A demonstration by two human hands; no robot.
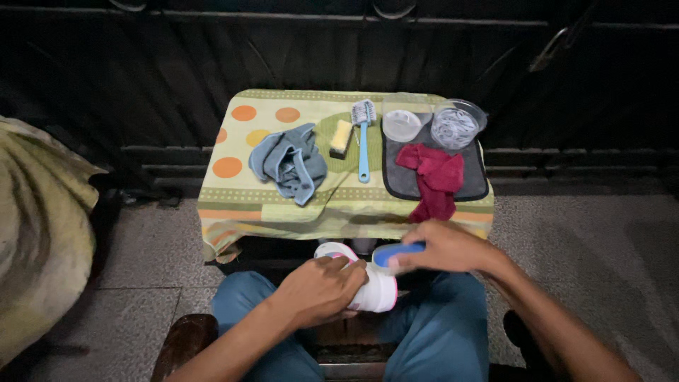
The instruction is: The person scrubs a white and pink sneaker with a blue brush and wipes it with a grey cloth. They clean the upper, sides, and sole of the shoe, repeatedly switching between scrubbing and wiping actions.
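Left hand [320, 288] grip closed around white-pink shoe [373, 290], held over lap, below bench [226, 194] front edge. Right hand [442, 247] grip closed on blue brush [396, 253], touching shoe top. On bench: grey-blue cloth [288, 161], long-handled brush [363, 141], red cloth [433, 180].

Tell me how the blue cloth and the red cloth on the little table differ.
The blue cloth is grey-blue and lies bunched on the patterned tablecloth near the middle-left; the red cloth is dark red and lies on the dark mat at the right. The blue cloth sits wholly on the tabletop, while the red cloth trails over the front edge. Both are crumpled, and neither hand touches them.
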